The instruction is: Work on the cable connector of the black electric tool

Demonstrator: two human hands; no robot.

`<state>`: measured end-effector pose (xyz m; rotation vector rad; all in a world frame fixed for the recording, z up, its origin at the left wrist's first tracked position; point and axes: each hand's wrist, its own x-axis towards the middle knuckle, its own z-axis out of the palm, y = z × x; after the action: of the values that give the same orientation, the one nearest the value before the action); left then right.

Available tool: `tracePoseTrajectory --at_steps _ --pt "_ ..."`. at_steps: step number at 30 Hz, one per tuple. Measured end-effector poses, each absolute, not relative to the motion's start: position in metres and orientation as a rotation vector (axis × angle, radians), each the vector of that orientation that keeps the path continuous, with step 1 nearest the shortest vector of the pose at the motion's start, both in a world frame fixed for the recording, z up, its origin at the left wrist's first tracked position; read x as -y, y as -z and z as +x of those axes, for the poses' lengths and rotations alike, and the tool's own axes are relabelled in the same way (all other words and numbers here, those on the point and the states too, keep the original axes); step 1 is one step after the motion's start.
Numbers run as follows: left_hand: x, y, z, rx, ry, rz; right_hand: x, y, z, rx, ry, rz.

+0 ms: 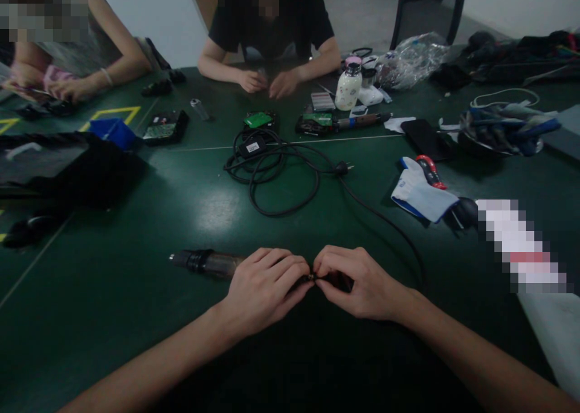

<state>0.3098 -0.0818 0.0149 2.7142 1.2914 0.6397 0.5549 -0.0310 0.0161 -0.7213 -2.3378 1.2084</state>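
My left hand is wrapped over a dark, pen-shaped electric screwdriver. Its metal tip points left, and the brownish body runs under my palm. Close by on the right, my right hand pinches a small dark part, mostly covered by the fingers. The fingertips of both hands meet around a tiny brass-coloured spot at the screwdriver's rear end; whether the two pieces are joined I cannot tell. A black cord with a plug lies coiled ahead and passes out of sight behind my right wrist.
Across the green table sit two other people, their hands at work. Open circuit-board units, a second electric screwdriver, a patterned bottle and a phone lie ahead. Gloves are at right, a black bag at left.
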Motion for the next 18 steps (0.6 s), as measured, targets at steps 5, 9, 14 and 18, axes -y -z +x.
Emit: tracePoseTrajectory --at_steps 5,9,14,18 --pt "0.0817 -0.0178 0.31 -1.224 -0.638 2.707 0.0313 -0.0163 0.5554 2.338 -1.199 -0.718" --pt "0.0819 -0.0169 0.3099 -1.254 -0.634 2.705 0.0309 -0.0178 0.555 2.338 -1.204 -0.714" --pt "0.0818 -0.015 0.3107 -1.299 -0.629 2.7 0.0309 -0.0183 0.5549 2.341 -1.214 -0.728" --pt "0.0817 -0.0182 0.3109 -1.265 -0.626 2.688 0.0309 -0.0172 0.5552 2.335 -1.198 -0.725"
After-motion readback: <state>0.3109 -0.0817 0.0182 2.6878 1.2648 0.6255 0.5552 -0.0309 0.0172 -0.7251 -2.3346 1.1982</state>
